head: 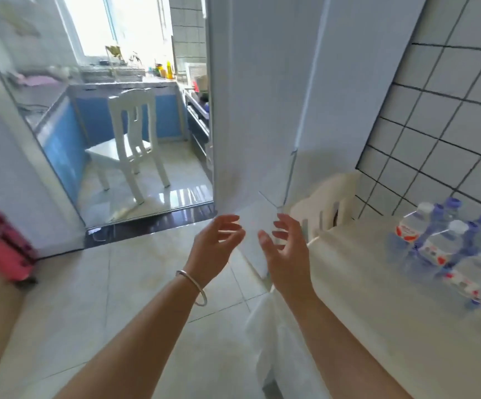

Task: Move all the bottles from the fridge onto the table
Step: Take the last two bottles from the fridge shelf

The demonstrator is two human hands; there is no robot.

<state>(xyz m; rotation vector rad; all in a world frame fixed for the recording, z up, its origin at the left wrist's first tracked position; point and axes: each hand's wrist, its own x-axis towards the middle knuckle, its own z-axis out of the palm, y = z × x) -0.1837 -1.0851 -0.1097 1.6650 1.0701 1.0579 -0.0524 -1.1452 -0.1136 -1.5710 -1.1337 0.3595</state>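
Several clear plastic water bottles (446, 249) with white and blue caps stand grouped on the table (377, 312), which has a white cloth, at the right. The white fridge (262, 110) rises straight ahead with its door closed; nothing inside it shows. My left hand (213, 249) and my right hand (285, 254) are both raised in front of the fridge's lower corner, fingers spread, holding nothing. A silver bangle sits on my left wrist.
A white chair (132, 142) stands in the kitchen beyond a doorway with a dark threshold. Another white chair (328, 203) is tucked between fridge and table. A red suitcase (0, 243) sits at left. A tiled wall (449, 125) backs the table.
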